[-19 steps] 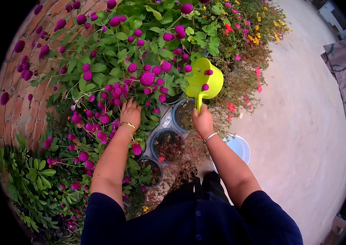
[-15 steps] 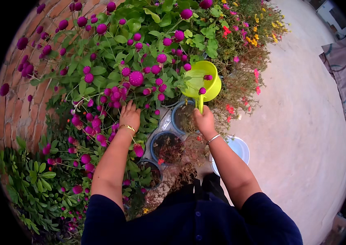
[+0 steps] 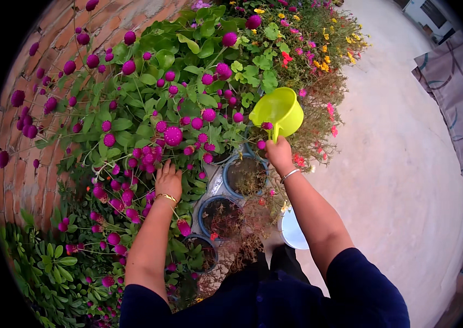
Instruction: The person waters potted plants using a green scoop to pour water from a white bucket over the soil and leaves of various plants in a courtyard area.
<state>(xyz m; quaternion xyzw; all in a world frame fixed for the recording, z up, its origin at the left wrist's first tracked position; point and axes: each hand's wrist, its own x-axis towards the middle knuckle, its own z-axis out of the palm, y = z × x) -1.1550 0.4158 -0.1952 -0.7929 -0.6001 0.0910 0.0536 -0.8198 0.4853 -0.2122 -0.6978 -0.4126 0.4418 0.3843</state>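
Observation:
My right hand (image 3: 279, 154) is closed round the handle of a lime-green dipper (image 3: 289, 112), which is held out over the potted plants with its lip toward the leaves on the left. A purple globe flower (image 3: 267, 126) overlaps the dipper near its handle. Among the stems of the purple-flowered plant (image 3: 173, 136), my left hand (image 3: 169, 180) has its fingers stretched out against the foliage, their tips partly hidden by blooms. A gold bracelet circles the left wrist and a silver one the right. Below my right forearm is a white-and-blue basin (image 3: 294, 229), partly covered by the arm.
Several blue-rimmed pots (image 3: 219, 214) with dark soil and thin plants stand between my arms. A brick wall (image 3: 51, 131) rises on the left. Red and yellow flowers (image 3: 324, 65) grow at the far side. Pale concrete (image 3: 384, 180) stretches right toward a patterned grey cloth (image 3: 455, 98).
The dipper and my right hand have shifted slightly right, away from the purple-flowered plant. Clear water showed in the dipper earlier; its visible inside now looks bare. My left hand stays among the stems.

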